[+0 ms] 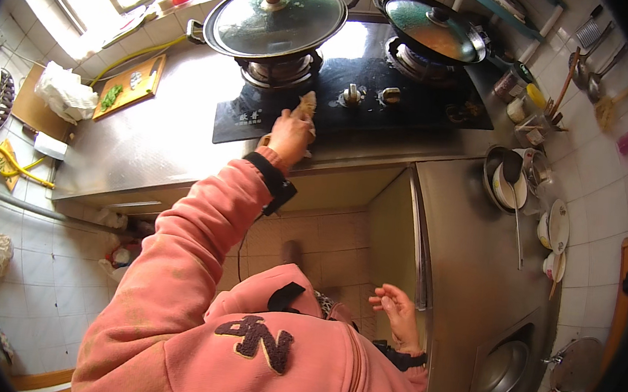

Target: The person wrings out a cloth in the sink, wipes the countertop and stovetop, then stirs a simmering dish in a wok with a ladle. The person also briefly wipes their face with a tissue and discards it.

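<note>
My left hand [290,137] reaches out to the front edge of the black gas cooktop [334,104]. Its fingers press down on a crumpled tan cloth [307,104], part of which sticks out beyond the fingertips. Just past the cloth are two metal control knobs [351,94]. My right hand [397,316] hangs near my body beside the counter's edge, fingers apart and slightly curled, with nothing seen in it. On the left burner sits a large wok [279,22] under a glass lid; a smaller lidded wok [432,31] with reddish-brown contents stands over the right burner.
A cutting board [147,75] with chopped greens lies on the left counter, near a cleaver [49,145] and a white plastic bag [66,93]. Bowls with a ladle [511,184] stand along the right counter, before a sink [501,375]. Spice jars [513,82] flank the cooktop.
</note>
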Motion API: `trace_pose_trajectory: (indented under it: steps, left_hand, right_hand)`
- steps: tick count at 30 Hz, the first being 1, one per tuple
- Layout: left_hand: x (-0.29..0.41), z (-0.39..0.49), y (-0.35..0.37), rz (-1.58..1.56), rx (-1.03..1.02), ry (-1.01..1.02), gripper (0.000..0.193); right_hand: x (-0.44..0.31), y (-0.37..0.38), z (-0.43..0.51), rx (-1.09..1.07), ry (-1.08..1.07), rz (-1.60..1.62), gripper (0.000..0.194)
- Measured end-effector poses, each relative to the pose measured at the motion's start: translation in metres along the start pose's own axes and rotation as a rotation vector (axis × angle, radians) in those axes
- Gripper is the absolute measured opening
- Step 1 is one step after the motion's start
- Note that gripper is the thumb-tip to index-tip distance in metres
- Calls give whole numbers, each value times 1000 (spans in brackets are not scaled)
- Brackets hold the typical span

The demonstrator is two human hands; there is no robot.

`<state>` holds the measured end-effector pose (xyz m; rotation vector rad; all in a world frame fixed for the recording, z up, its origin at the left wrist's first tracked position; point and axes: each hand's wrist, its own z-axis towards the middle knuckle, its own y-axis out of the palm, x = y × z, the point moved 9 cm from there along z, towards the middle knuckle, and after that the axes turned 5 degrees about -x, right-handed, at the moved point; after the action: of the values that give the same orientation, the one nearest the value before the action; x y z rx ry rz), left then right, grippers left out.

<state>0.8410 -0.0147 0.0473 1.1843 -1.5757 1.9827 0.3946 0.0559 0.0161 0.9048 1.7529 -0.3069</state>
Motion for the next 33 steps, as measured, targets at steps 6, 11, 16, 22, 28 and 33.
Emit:
trace_pose_trajectory:
  steps: [6, 11, 16, 22, 28, 33]
  left_hand:
    - [110, -17, 95, -629, -410, 45, 28]
    - [138, -58, 99, -882, -523, 10, 26]
    - [125, -69, 57, -1093, -724, 80, 40]
    - [74, -72, -9, -787, -444, 91, 32]
    - [24, -104, -43, -712, -379, -61, 28]
    - [-31, -148, -80, -806, -213, -269, 27]
  right_hand:
    - [-77, 21, 84, 146, -200, -86, 49]
    - [-135, 74, 138, 111, -477, -186, 64]
    - [-148, 72, 179, 336, -371, -618, 47]
    - [-216, 86, 249, 444, -600, -1265, 38]
    - [-205, 120, 306, 319, -509, -1581, 24]
    - [-210, 70, 288, 269, -583, -1562, 24]
